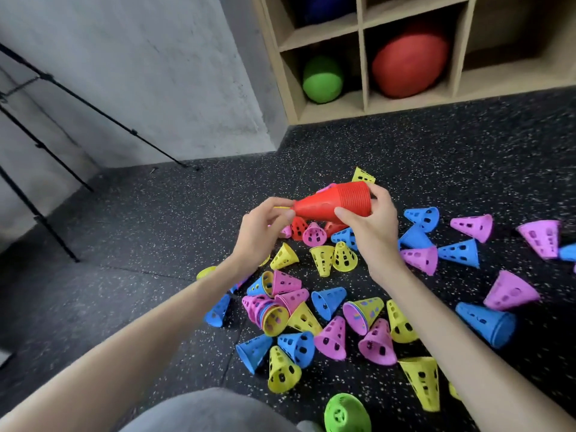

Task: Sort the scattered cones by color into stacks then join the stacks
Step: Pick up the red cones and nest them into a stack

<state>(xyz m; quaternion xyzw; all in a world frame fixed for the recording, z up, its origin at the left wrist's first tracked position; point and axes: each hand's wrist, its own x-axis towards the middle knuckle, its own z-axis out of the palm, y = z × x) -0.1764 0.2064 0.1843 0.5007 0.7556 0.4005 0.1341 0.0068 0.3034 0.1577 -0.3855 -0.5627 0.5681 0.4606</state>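
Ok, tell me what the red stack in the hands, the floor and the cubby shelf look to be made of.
Red stack of nested cones: likely thin moulded plastic, with a slight sheen, cut-out holes and fine stacked rims. The left hand holds its narrow end, the right hand its wide end.
Black speckled floor: probably matte rubber tiles, judging by the flecks and seams.
Pale cubby shelf: looks like wood or plywood, unpainted, with plain flat panels.

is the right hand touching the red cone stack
Touching: the head view shows the right hand curled round the wide end of the red cone stack.
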